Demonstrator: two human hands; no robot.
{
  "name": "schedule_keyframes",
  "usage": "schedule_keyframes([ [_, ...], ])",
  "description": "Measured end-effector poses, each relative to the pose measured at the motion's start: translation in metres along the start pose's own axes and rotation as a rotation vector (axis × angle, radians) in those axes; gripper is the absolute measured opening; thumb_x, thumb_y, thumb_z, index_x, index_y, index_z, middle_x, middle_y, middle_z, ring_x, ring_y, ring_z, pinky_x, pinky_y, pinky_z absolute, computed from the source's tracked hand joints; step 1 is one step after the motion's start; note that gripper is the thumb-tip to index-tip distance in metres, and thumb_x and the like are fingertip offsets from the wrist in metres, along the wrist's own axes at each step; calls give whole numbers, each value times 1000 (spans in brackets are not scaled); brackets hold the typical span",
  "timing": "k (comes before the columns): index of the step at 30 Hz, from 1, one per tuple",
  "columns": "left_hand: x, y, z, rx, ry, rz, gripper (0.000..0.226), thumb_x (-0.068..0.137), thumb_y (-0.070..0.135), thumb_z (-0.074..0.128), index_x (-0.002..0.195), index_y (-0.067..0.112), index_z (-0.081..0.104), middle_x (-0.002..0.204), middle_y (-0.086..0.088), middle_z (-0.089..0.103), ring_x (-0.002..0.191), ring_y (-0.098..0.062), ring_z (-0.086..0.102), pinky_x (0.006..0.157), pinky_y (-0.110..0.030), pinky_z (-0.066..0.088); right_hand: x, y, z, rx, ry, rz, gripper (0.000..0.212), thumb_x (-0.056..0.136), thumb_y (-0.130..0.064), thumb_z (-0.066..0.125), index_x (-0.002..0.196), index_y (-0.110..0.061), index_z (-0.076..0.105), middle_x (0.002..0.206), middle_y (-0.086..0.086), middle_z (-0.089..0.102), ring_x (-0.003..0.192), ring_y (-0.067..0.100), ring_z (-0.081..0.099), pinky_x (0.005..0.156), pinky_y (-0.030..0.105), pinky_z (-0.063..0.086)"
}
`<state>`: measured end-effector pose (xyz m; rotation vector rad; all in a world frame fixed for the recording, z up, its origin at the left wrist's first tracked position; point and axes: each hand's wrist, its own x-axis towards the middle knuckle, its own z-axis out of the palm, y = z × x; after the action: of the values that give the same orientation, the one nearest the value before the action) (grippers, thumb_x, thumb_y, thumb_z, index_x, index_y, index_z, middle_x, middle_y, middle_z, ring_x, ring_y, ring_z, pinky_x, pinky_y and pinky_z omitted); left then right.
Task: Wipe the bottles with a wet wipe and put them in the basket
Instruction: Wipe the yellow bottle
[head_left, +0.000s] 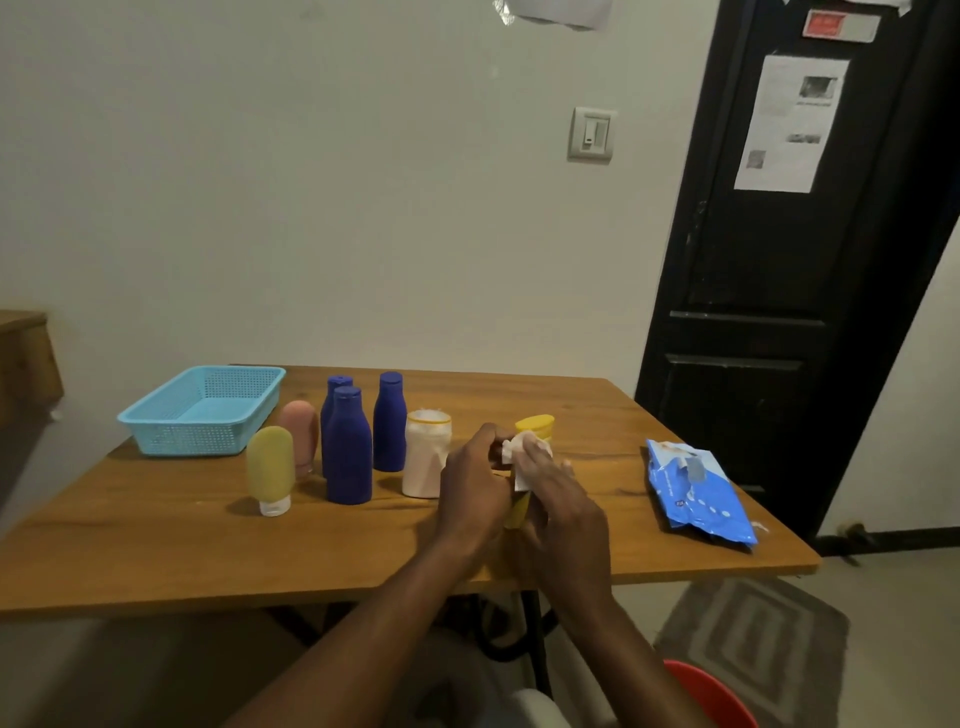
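A yellow bottle (535, 427) is held upright over the table between both hands. My left hand (475, 486) grips its side. My right hand (563, 499) presses a white wet wipe (517, 451) against its upper part. On the table to the left stand three dark blue bottles (349, 449), a white bottle (426, 454), a pink tube (300, 436) and a yellow-green tube (270, 470). The light blue basket (200, 439) sits at the far left with nothing visible in it.
A blue pack of wet wipes (698, 491) lies near the right edge of the wooden table (156, 545). A dark door (779, 291) stands behind on the right. A red object (711, 693) and a grey rug (753, 629) are on the floor.
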<state>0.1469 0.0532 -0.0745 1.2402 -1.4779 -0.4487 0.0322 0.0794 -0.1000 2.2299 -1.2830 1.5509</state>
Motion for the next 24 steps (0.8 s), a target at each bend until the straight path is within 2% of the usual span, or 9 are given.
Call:
schedule_keyframes([
  [2,-2,2,-1,-35,-6,-12,31,88,20,79,114,29,64,106,14,72,97,-3,68,77,-18,59,4,10,-3,-29,26,7,68,81,9,73,140,-18,56,145,1,56,135,9,48,115,41,38],
  [7,-8,6,0,-48,2,25,33,80,37,86,104,33,64,98,18,70,91,3,67,75,-17,59,17,19,-15,118,45,415,47,91,5,63,133,-15,63,133,1,67,125,13,61,107,25,44],
  [10,-9,5,0,-41,19,27,30,81,34,85,102,32,63,97,17,70,90,1,68,75,-19,60,13,3,-12,165,54,409,48,92,2,64,137,-14,60,135,1,66,125,8,58,109,31,48],
  [13,-6,3,-3,-13,19,22,27,85,22,81,101,29,61,96,16,70,89,-1,67,72,-12,55,8,-20,-6,158,31,292,56,93,4,63,144,-15,53,144,-8,52,136,-1,42,114,17,34],
  [15,-4,3,-2,34,13,49,22,92,15,74,103,28,60,93,16,68,84,0,65,67,-6,50,8,-32,-2,161,-3,286,56,99,-3,57,151,-16,43,152,-12,37,143,-2,29,115,9,21],
  [18,-2,1,-1,50,5,76,14,101,14,62,96,28,59,85,18,65,79,5,64,67,-6,47,9,-40,8,263,-71,398,60,108,-34,39,161,-26,11,167,-14,7,151,-4,7,122,18,10],
  [20,-3,0,1,26,-1,76,18,103,14,56,91,27,59,82,15,65,80,5,63,67,-9,48,11,-38,14,282,-115,441,68,106,-51,31,159,-36,-10,168,-17,-11,149,-7,-5,123,25,5],
  [22,-3,1,1,5,3,78,18,104,15,55,90,25,59,82,13,65,79,5,62,66,-10,48,18,-36,15,309,-128,490,72,103,-59,29,157,-39,-14,167,-19,-13,149,-4,-5,122,28,8],
  [24,-4,4,-2,-27,11,72,13,103,18,57,93,25,60,84,13,67,80,6,64,66,-10,49,28,-33,15,374,-114,552,74,102,-62,31,160,-37,-8,168,-17,-2,150,3,9,118,29,21],
])
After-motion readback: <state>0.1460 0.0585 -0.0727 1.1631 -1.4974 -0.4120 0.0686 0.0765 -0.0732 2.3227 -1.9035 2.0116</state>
